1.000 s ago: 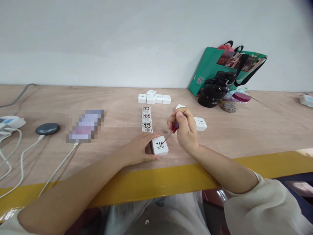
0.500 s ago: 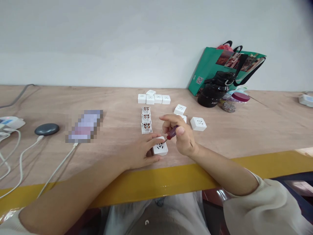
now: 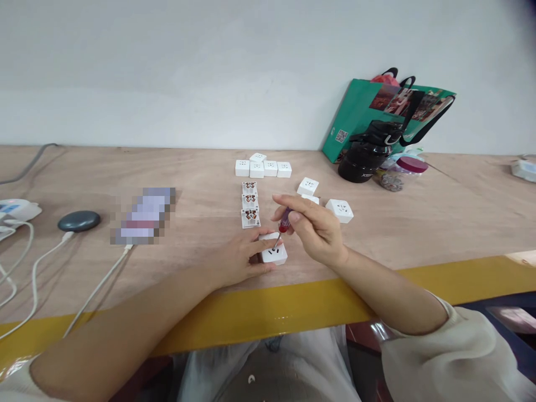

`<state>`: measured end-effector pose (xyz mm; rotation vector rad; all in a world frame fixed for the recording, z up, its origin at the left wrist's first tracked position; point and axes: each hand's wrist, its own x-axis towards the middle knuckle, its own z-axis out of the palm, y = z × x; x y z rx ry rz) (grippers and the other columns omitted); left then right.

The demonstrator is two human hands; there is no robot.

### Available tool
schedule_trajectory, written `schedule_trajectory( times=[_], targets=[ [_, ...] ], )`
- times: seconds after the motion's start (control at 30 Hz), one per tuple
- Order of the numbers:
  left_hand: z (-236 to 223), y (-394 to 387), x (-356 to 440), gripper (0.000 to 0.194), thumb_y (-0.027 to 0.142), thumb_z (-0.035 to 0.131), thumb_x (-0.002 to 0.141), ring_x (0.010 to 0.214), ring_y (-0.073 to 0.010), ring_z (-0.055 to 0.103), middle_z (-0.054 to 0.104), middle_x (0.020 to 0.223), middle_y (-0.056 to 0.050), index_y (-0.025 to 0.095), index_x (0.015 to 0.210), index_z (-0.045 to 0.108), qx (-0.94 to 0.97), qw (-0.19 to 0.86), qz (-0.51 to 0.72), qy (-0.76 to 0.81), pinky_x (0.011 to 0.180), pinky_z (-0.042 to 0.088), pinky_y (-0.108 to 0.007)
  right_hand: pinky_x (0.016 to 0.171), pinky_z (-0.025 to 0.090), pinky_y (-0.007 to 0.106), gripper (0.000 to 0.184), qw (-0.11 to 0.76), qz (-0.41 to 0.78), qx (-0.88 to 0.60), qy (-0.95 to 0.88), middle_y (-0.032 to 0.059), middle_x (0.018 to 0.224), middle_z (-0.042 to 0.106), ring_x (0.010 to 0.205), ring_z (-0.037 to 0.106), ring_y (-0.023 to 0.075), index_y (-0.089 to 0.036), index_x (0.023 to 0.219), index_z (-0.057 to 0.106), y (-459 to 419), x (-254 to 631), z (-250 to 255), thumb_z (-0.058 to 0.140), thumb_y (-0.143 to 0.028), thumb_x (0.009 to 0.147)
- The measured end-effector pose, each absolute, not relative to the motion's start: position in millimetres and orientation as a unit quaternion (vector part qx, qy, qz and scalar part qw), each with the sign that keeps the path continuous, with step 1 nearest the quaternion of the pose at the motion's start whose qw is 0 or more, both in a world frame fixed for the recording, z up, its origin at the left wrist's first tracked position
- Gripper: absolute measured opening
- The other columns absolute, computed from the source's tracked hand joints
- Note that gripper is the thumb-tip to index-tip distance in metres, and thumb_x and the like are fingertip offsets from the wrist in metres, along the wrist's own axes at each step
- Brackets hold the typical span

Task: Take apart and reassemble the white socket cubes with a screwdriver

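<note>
A white square power socket (image 3: 274,255) lies face up near the table's front edge, its slots showing. My left hand (image 3: 240,257) grips it from the left, fingers over its far side and thumb along the near side. In my right hand (image 3: 316,229) is a screwdriver (image 3: 284,221) with a purple and red handle. Its metal tip meets the middle of the socket's face. Just beyond, a column of three open socket inserts (image 3: 250,218) shows copper-coloured contacts.
Several white sockets (image 3: 257,169) stand in a group at the back, and more, such as one socket (image 3: 339,210), lie to the right. A black bottle (image 3: 363,159), a green bag (image 3: 352,111) and a lidded jar (image 3: 393,180) are back right. A cabled phone (image 3: 144,215) lies left.
My right hand has turned about the screwdriver, which now stands more upright, its tip still on the socket. My left hand keeps its hold.
</note>
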<state>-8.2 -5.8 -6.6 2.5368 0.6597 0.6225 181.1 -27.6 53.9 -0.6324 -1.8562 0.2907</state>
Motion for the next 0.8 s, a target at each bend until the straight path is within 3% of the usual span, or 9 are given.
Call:
schedule_trajectory(
  times=[0.1, 0.3, 0.47, 0.63, 0.73, 0.8],
  targets=[
    [-8.7, -4.6, -8.0, 0.042, 0.039, 0.060, 0.085, 0.122, -0.0249, 0.045, 0.045, 0.133, -0.007, 0.030, 0.125, 0.050, 0.917, 0.219, 0.226, 0.245, 0.105, 0.037, -0.045, 0.050, 0.046, 0.025, 0.026, 0.543, 0.085, -0.275, -0.789, -0.0011, 0.074, 0.063, 0.054, 0.052, 0.0093, -0.026, 0.112, 0.059, -26.3, 181.7, 52.2, 0.051, -0.019, 0.088],
    [-13.4, -1.7, -7.7, 0.046, 0.039, 0.062, 0.083, 0.118, -0.0254, 0.048, 0.046, 0.128, -0.009, 0.026, 0.126, 0.049, 0.919, 0.189, 0.278, 0.205, 0.101, 0.042, -0.047, 0.058, 0.050, 0.027, 0.032, 0.543, 0.061, -0.234, -0.804, 0.0038, 0.084, 0.065, 0.067, 0.057, 0.0115, -0.022, 0.119, 0.055, -23.7, 180.8, 54.3, 0.039, -0.017, 0.092],
    [-8.1, -3.1, -6.9, 0.047, 0.037, 0.062, 0.084, 0.118, -0.0245, 0.046, 0.046, 0.130, -0.009, 0.024, 0.127, 0.048, 0.925, 0.200, 0.237, 0.219, 0.103, 0.039, -0.045, 0.052, 0.047, 0.023, 0.030, 0.544, 0.025, -0.230, -0.806, -0.0020, 0.067, 0.059, 0.057, 0.051, 0.0096, -0.023, 0.115, 0.057, -23.5, 180.2, 54.0, 0.052, -0.015, 0.087],
    [-8.6, -2.6, -7.4, 0.046, 0.037, 0.062, 0.084, 0.118, -0.0244, 0.046, 0.046, 0.128, -0.008, 0.026, 0.127, 0.047, 0.922, 0.197, 0.255, 0.214, 0.102, 0.040, -0.046, 0.059, 0.051, 0.027, 0.033, 0.537, 0.054, -0.229, -0.810, 0.0042, 0.087, 0.065, 0.071, 0.058, 0.0117, -0.022, 0.121, 0.054, -24.2, 180.5, 53.4, 0.039, -0.015, 0.091],
    [-9.4, -2.1, -7.6, 0.049, 0.037, 0.063, 0.083, 0.121, -0.0252, 0.045, 0.044, 0.131, -0.008, 0.027, 0.129, 0.046, 0.924, 0.206, 0.233, 0.223, 0.104, 0.038, -0.046, 0.052, 0.048, 0.023, 0.029, 0.539, 0.034, -0.242, -0.806, -0.0008, 0.074, 0.063, 0.056, 0.052, 0.0085, -0.023, 0.116, 0.056, -24.5, 180.7, 52.4, 0.049, -0.016, 0.089],
    [-9.6, -2.4, -7.6, 0.051, 0.038, 0.062, 0.083, 0.121, -0.0250, 0.045, 0.044, 0.131, -0.008, 0.027, 0.130, 0.045, 0.923, 0.210, 0.229, 0.227, 0.104, 0.038, -0.046, 0.051, 0.047, 0.023, 0.025, 0.544, 0.015, -0.247, -0.802, -0.0010, 0.070, 0.060, 0.056, 0.052, 0.0092, -0.022, 0.113, 0.058, -24.7, 181.3, 52.2, 0.050, -0.021, 0.089]
  ],
)
